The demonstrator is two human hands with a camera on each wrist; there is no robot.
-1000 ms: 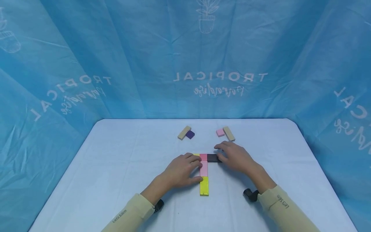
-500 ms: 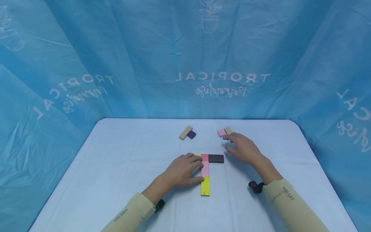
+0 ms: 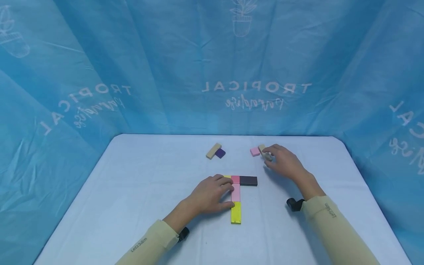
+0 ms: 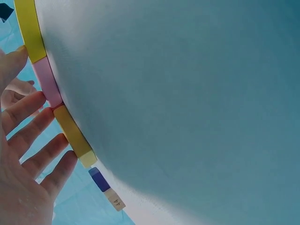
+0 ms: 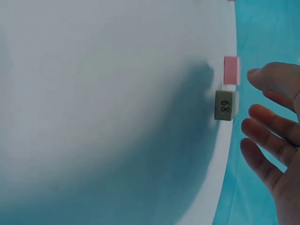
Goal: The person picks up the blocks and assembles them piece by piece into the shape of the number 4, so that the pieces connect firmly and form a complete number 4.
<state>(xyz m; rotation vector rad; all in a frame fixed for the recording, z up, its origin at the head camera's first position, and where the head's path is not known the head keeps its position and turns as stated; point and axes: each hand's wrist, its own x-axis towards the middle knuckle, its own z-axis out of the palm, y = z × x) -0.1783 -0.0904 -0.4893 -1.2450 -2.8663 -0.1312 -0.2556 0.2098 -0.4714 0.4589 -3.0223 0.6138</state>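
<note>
Flat blocks form a T in the head view: a black block (image 3: pixel 248 180), a small darker pink block (image 3: pixel 235 179), a pink block (image 3: pixel 236 193) and a yellow block (image 3: pixel 236 213). My left hand (image 3: pixel 212 195) lies along the T's left side, fingers spread, fingertips touching the blocks. It covers most of a second yellow block (image 4: pixel 74 133), plainer in the left wrist view. At the back right my right hand (image 3: pixel 285 162) is over a wooden block (image 5: pixel 225 105) bearing a printed number. Its fingers stand apart from that block in the right wrist view. A small pink block (image 5: pixel 231 70) lies beside it.
Toward the back of the white table (image 3: pixel 149 165), a wooden block (image 3: pixel 213 151) leans against a small purple block (image 3: pixel 220 153). A blue printed curtain (image 3: pixel 185 73) hangs behind and at both sides of the table.
My right hand has left the black block and moved back and right to the wooden block. The left hand stays at the T. The whole head view has shifted slightly.
</note>
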